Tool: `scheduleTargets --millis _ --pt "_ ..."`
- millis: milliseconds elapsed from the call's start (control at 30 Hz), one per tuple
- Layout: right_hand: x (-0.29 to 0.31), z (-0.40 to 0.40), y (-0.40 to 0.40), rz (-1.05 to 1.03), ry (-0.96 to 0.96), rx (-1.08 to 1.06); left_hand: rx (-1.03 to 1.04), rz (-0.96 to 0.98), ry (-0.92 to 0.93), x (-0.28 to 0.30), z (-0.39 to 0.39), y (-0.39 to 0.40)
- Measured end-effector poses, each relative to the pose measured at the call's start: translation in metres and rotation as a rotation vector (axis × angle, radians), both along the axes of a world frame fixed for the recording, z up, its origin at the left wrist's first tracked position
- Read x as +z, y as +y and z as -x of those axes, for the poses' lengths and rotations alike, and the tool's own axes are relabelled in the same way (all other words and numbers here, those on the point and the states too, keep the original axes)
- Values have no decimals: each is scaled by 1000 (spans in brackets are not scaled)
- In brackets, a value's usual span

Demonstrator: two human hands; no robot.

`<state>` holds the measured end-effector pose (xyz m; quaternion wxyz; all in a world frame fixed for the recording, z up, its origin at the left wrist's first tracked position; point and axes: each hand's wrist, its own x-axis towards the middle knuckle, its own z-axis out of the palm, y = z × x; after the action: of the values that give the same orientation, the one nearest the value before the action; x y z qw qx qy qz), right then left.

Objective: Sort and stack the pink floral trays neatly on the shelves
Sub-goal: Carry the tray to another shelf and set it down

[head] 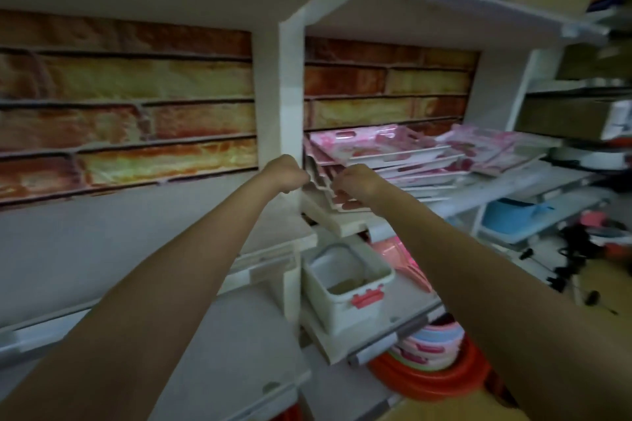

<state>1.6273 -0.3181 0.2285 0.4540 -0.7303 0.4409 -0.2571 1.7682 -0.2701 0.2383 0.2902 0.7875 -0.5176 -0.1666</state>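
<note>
An uneven stack of pink floral trays (386, 150) lies on the white shelf (533, 181) right of the upright post. Its near-left corner sticks out over the shelf edge. My left hand (285, 173) grips that corner from the left with curled fingers. My right hand (359, 179) holds the front edge of the same trays, fingers curled over the rim. A second, smaller pile of pink floral trays (492, 150) sits further right on the same shelf, tilted.
A white upright post (290, 96) stands just left of the stack. Below are a white lidded box with red clasps (345, 287), a pink item (400, 256), stacked coloured basins (431, 362) and a blue bin (509, 219). The left bay's shelf (102, 249) is bare.
</note>
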Motion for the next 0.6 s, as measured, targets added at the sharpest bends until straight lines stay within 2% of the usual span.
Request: scheduleTargets --millis 300,467,600 --pt "-7 98 -47 -42 -62 -139 -122 96 -34 0 113 -70" --pt "3 127 -85 2 -101 -187 -143 212 -31 11 137 -117" --pt "19 133 -125 26 -107 -212 -169 208 -7 17 144 -167"
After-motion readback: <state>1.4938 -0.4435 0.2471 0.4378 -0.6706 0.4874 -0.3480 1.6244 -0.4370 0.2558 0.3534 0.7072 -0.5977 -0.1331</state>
